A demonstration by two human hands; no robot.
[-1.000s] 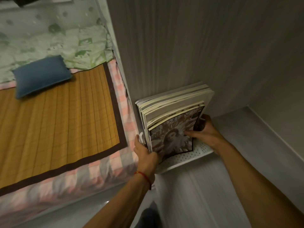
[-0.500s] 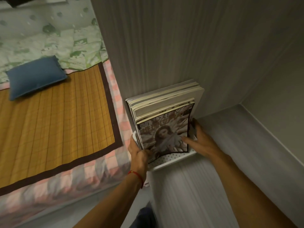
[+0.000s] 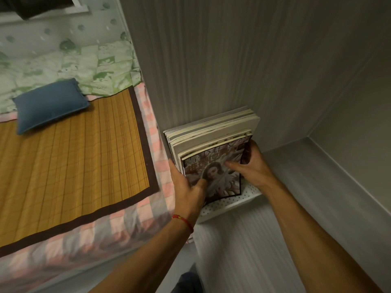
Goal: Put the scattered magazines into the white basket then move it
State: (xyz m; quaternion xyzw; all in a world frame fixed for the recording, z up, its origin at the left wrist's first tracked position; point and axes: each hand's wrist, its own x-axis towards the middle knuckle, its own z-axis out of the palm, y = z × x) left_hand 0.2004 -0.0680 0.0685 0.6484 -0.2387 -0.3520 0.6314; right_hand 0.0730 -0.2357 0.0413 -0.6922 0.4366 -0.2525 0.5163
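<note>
White basket [image 3: 232, 203] now higher, hands [image 3: 251, 166] regripped

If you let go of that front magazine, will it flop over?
Probably. The front magazine looks thin and bendy, standing on edge in the white basket. The left hand and right hand both steady it; its glossy cover may slide.

front magazine [image 3: 213, 166] cover, large pale Chinese headline characters (too blurred to read), no other legible text
</note>
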